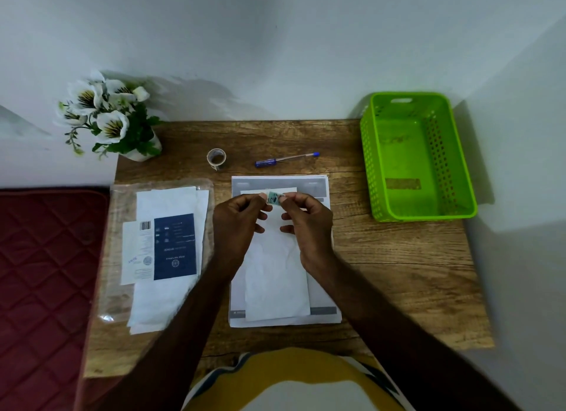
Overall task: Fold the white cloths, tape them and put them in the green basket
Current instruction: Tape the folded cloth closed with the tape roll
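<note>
Both hands pinch a small tape piece (273, 198) — left hand (237, 219) and right hand (306, 219) fingers on its ends, above the folded white cloth (275, 285) mid-bench (398, 272). Green basket (410, 196) sits at the far-right corner — bare wood between.

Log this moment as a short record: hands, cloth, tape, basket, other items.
hands: left hand and right hand pinch a tape piece between them, above the cloth
cloth: folded cloth lies on paper sheets, mid-table
tape roll: tape roll stands behind the sheets
basket: basket, right rear, holds no cloth
other: pen; cloth pack at left; flowers at left rear
</note>
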Motion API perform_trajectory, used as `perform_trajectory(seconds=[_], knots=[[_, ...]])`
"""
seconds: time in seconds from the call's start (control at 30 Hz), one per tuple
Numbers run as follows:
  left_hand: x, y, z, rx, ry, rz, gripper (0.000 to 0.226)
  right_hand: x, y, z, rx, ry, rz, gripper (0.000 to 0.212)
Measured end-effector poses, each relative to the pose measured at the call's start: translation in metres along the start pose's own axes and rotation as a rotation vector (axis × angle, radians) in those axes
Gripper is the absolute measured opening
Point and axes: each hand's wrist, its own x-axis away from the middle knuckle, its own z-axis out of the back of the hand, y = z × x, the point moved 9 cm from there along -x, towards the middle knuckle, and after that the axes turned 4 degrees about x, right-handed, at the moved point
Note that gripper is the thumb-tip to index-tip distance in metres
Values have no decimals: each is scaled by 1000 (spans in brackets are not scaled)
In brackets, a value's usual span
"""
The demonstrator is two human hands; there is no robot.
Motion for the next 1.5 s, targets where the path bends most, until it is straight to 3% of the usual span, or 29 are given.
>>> perform_trajectory(seconds=[0.3,0.87,1.3,1.5], knots=[[0,4,3,-22,-13,-19,10,-4,-6,1,92,-9,109,12],[-2,3,7,-79,-8,-24,27,-9,-2,1,174,-14,149,17],[-1,2,14,-55,88,14,16,1,-21,2,263,47,464,19],[-2,2,12,-19,80,73,13,0,-20,0,239,34,450,18]])
